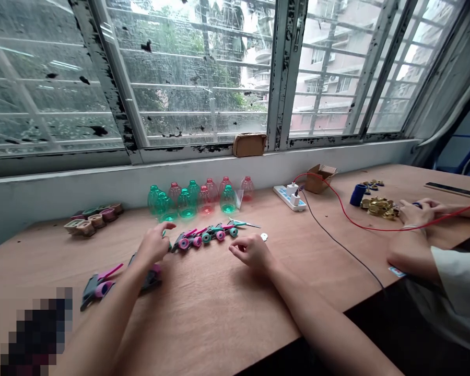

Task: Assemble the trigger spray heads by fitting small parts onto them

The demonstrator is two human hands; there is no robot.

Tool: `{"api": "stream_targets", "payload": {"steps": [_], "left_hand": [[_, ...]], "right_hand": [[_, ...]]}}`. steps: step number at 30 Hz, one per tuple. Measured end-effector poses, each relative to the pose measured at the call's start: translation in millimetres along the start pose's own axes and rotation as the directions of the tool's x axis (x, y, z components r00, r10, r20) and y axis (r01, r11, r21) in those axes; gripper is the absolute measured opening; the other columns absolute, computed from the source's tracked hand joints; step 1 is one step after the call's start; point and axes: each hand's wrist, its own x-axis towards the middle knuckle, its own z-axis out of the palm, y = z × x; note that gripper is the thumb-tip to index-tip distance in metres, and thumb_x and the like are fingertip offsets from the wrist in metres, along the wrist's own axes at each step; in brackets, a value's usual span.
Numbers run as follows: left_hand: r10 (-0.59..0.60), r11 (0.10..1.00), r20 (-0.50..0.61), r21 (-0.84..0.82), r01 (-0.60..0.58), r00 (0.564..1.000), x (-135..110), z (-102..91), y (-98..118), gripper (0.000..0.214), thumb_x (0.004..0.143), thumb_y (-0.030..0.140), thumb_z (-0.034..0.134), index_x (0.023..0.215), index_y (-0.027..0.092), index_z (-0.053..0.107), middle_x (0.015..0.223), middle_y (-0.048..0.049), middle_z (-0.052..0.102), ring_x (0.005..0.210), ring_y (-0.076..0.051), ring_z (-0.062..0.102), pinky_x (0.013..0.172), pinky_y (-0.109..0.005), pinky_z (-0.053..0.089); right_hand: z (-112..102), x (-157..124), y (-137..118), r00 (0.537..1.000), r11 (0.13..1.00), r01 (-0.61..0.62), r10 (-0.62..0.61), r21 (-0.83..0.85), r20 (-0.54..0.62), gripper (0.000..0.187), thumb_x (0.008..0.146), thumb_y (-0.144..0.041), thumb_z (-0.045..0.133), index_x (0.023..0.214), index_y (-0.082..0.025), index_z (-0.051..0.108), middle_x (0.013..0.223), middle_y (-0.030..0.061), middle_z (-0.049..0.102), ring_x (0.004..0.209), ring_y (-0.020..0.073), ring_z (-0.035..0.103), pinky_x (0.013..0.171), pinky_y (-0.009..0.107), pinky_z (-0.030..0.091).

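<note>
My left hand (155, 244) is over the table at the left end of a row of trigger spray heads (206, 236). Its index finger points right, apart from the thumb, and a bit of teal shows by the fingers. These heads are grey with pink or green levers and collars. My right hand (253, 251) rests on the wood near the row's right end, fingers curled in, with nothing visible in them. A pink and grey spray head (102, 289) lies left of my left forearm, which partly hides another spray head (152, 279).
Green bottles (187, 203) and pink bottles (247, 189) stand by the wall. Stacked shaped pieces (96, 218) lie left. A power strip (290, 198), a red cable (344, 211) and a cardboard box (319, 178) are right. A co-worker's hands (419, 213) touch gold-coloured parts (379, 207).
</note>
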Motion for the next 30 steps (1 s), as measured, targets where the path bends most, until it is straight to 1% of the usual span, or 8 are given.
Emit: {"api": "stream_targets", "payload": {"steps": [4,8,13,16,22,24,26,30], "left_hand": [[0.044,0.99,0.109,0.129,-0.058,0.993,8.9,-17.5,-26.3,0.036,0.072,0.021,0.044,0.1,0.021,0.067,0.111,-0.0073,0.067,0.104,-0.029,0.06,0.089,-0.036,0.046],[0.051,0.967,0.156,0.239,-0.088,0.986,11.9,-10.5,-43.1,0.038,0.07,0.027,0.046,0.099,0.02,0.07,0.114,-0.0108,0.065,0.107,-0.03,0.058,0.093,-0.038,0.044],[-0.001,0.945,0.201,0.322,-0.065,0.98,14.9,7.2,-54.1,0.036,0.062,0.032,0.056,0.09,0.019,0.073,0.111,-0.0147,0.064,0.107,-0.036,0.055,0.092,-0.042,0.043],[-0.011,0.942,0.187,0.33,-0.052,0.982,14.8,11.3,-56.3,0.034,0.065,0.037,0.055,0.087,0.019,0.073,0.112,-0.0162,0.061,0.109,-0.037,0.053,0.093,-0.043,0.042],[-0.077,0.957,0.003,0.281,0.073,0.997,9.8,-2.8,-39.7,0.039,0.076,0.041,0.044,0.092,0.016,0.07,0.115,-0.0166,0.06,0.109,-0.035,0.052,0.094,-0.042,0.04],[-0.049,0.978,-0.003,0.201,0.049,0.999,4.2,-12.9,-26.9,0.038,0.076,0.042,0.043,0.09,0.017,0.069,0.115,-0.0133,0.06,0.105,-0.03,0.055,0.091,-0.037,0.042],[0.033,0.994,0.079,0.102,-0.041,0.996,-3.5,-22.5,-13.3,0.036,0.073,0.042,0.046,0.09,0.018,0.067,0.115,-0.0087,0.059,0.093,-0.025,0.058,0.081,-0.031,0.045],[0.188,0.979,0.367,0.01,-0.206,0.911,-17.3,-31.5,5.5,0.031,0.07,0.042,0.051,0.082,0.019,0.067,0.096,-0.0046,0.063,0.078,-0.021,0.059,0.066,-0.027,0.044]], "right_hand": [[-14.2,5.1,11.5,0.984,0.977,-0.176,0.178,-0.121,0.006,0.015,0.082,-0.03,0.058,0.079,-0.024,0.072,0.073,0.0004,0.068,0.065,0.0129,0.058,0.057,0.023,0.035],[-23.8,6.7,25.8,0.922,0.899,-0.375,0.388,-0.225,0.013,0.016,0.08,-0.028,0.058,0.084,-0.026,0.073,0.079,0.0012,0.069,0.071,0.0157,0.06,0.056,0.024,0.034],[-22.9,6.3,33.5,0.897,0.871,-0.428,0.442,-0.241,0.004,0.018,0.08,-0.028,0.056,0.085,-0.026,0.073,0.081,0.0024,0.07,0.073,0.0166,0.06,0.058,0.024,0.035],[-21.4,6.6,33.6,0.899,0.875,-0.424,0.438,-0.233,0.011,0.018,0.08,-0.029,0.056,0.085,-0.026,0.072,0.081,0.002,0.07,0.072,0.0163,0.059,0.058,0.024,0.034],[-19.9,6.8,32.2,0.904,0.884,-0.412,0.428,-0.22,0.025,0.018,0.08,-0.03,0.057,0.085,-0.026,0.073,0.081,0.0016,0.07,0.071,0.0161,0.06,0.056,0.025,0.034],[-19.5,7.1,32.0,0.905,0.887,-0.408,0.424,-0.218,0.029,0.018,0.081,-0.031,0.057,0.086,-0.025,0.073,0.081,0.0019,0.07,0.072,0.016,0.06,0.057,0.024,0.034],[-18.9,7.5,31.4,0.906,0.889,-0.405,0.422,-0.215,0.037,0.019,0.081,-0.033,0.057,0.087,-0.025,0.073,0.083,0.0022,0.07,0.074,0.0158,0.06,0.058,0.024,0.035],[-17.4,8.2,29.0,0.906,0.894,-0.399,0.418,-0.206,0.06,0.02,0.081,-0.035,0.057,0.086,-0.024,0.073,0.086,0.0018,0.07,0.076,0.0151,0.06,0.061,0.023,0.036]]}}
